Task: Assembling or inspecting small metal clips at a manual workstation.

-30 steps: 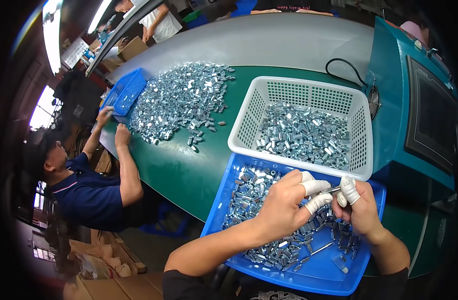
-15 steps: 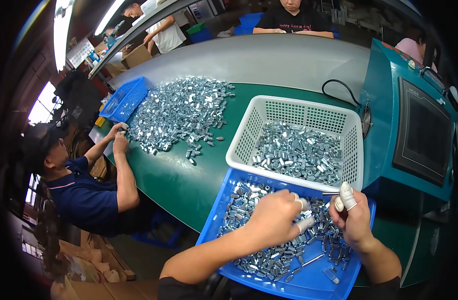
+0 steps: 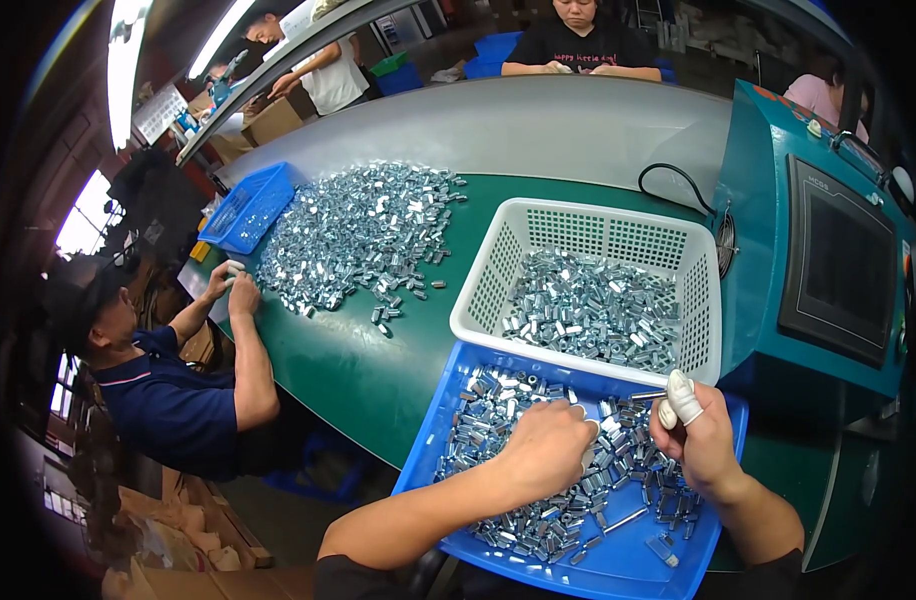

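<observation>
A slim metal rod [image 3: 646, 396] sticks out leftward from my right hand [image 3: 706, 440], which pinches it between thumb and fingers above the right side of a blue tray [image 3: 628, 560]. White covers wrap some of my fingertips. My left hand [image 3: 546, 450] is down at the long metal nuts [image 3: 478, 425] in the tray, its fingers curled. Whatever its fingertips hold, if anything, is hidden. Another thin rod [image 3: 625, 520] lies in the tray's lower part. A white perforated basket [image 3: 588, 354] stands just beyond the tray, partly filled with similar nuts [image 3: 588, 310].
Farther left, a large heap of nuts [image 3: 358, 240] covers the green table [image 3: 348, 390] beside a blue bin [image 3: 240, 238]. A co-worker's hands [image 3: 238, 284] are at its edge. To the right stands a teal machine [image 3: 758, 250] with a dark screen [image 3: 843, 260]; a black cable [image 3: 678, 168] loops nearby.
My left hand has drawn back slightly, its fingers curling down toward the nuts. My right hand, still gripping the rod, has shifted a little left.
</observation>
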Available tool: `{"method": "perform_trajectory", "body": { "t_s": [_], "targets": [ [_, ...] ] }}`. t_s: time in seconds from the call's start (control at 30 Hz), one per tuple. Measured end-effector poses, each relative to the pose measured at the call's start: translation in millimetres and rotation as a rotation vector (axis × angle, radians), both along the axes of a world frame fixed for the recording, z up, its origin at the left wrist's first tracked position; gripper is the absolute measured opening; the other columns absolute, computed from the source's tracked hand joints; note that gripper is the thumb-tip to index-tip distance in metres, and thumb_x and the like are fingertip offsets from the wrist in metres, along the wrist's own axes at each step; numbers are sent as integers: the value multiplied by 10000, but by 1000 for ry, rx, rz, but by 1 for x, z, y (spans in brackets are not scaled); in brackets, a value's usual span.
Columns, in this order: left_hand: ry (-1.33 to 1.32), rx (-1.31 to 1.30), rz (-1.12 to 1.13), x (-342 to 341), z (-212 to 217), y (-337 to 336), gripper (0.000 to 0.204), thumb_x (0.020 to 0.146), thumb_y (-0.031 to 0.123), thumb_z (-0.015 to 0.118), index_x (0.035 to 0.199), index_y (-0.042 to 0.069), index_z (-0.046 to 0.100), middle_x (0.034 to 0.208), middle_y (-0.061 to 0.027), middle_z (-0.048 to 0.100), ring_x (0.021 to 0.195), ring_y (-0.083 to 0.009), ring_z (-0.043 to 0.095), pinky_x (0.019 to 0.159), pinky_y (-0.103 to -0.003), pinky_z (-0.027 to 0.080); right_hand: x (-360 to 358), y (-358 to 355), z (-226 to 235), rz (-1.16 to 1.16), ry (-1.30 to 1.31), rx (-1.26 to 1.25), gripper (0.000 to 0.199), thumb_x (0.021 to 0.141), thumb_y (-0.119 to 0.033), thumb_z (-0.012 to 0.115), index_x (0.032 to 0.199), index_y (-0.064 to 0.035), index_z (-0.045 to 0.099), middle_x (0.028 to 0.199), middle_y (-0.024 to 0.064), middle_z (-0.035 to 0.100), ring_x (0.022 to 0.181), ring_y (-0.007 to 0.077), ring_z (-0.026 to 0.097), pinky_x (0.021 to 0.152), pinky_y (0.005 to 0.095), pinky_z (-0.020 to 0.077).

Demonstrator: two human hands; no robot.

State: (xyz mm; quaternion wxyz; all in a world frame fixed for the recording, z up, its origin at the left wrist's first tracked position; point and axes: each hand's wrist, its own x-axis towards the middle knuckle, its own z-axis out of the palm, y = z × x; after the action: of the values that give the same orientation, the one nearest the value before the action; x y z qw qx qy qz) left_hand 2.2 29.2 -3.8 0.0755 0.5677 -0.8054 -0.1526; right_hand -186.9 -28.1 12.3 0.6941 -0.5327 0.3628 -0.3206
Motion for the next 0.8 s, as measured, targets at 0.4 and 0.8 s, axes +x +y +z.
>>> {"method": "perform_trajectory", "body": {
  "t_s": [0.4,0.8],
  "targets": [
    [923,-78,199,3,21,-20,313,774,30,684,1078,-6,617,791,-45,633,720,-100,569,689,-252,475,0,-7,6,-70,-62,39,432,984,-345,350,665,-75,461,526,11,461,425,44,331,404,199,269],
    [1448,269,223,2,13,-12,264,845,-51,576,1087,15,493,1061,-167,623,982,-221,620,853,-335,511,0,-1,-1,-19,7,-44,415,978,-337,369,669,-76,459,526,26,485,411,46,338,398,200,268]
  ]
}}
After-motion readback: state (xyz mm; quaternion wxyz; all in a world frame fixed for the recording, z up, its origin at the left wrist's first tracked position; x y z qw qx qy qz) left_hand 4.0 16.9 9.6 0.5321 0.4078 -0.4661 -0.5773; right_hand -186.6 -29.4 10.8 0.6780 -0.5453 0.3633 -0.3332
